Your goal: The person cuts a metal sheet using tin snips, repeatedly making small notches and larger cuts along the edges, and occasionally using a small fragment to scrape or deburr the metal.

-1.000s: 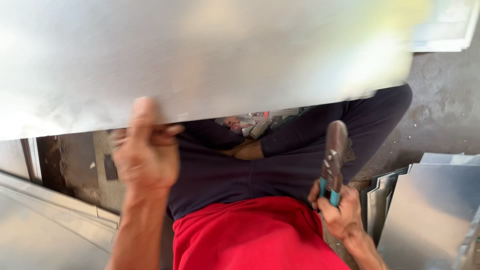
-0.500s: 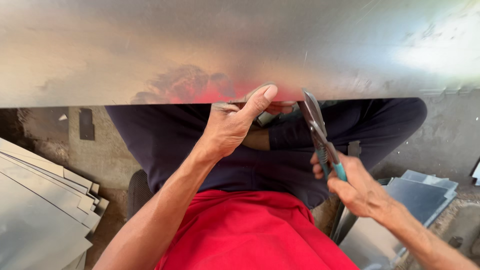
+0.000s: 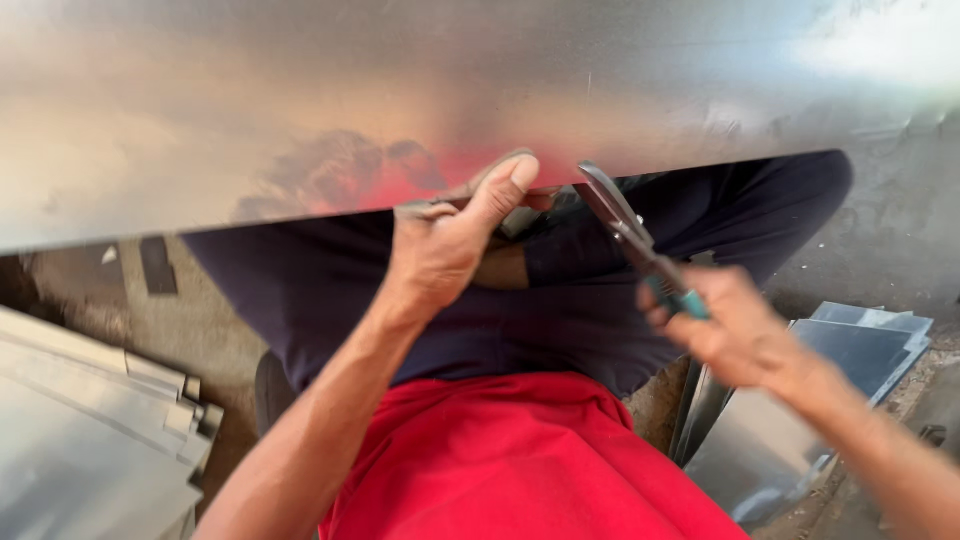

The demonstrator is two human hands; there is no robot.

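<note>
1. At the near left lies a stack of cut metal sheets, grey and flat, their edges stepped one over another on the concrete floor.
2. A large sheet of shiny metal spans the whole far half of the view; its near edge runs from lower left to upper right, and it mirrors a blur of red and dark colour near the middle.
3. The left hand reaches up from the near centre and grips that near edge. The thumb lies on top of the sheet, the other fingers curl beneath it, so the hand is closed on the sheet.
4. Just right of the left hand, a pair of tin snips points up and to the left, its dark blade tip touching or just meeting the sheet's edge close beside the thumb. Whether the blades are parted cannot be told.
5. The right hand is wrapped tightly around the snips' teal handles, fingers folded in a fist on them.
6. Under the hands show the person's dark trousers and, nearer, a red shirt.
7. At the near right, more grey metal offcuts lean and lie together on the floor, well apart from the left stack.
</note>
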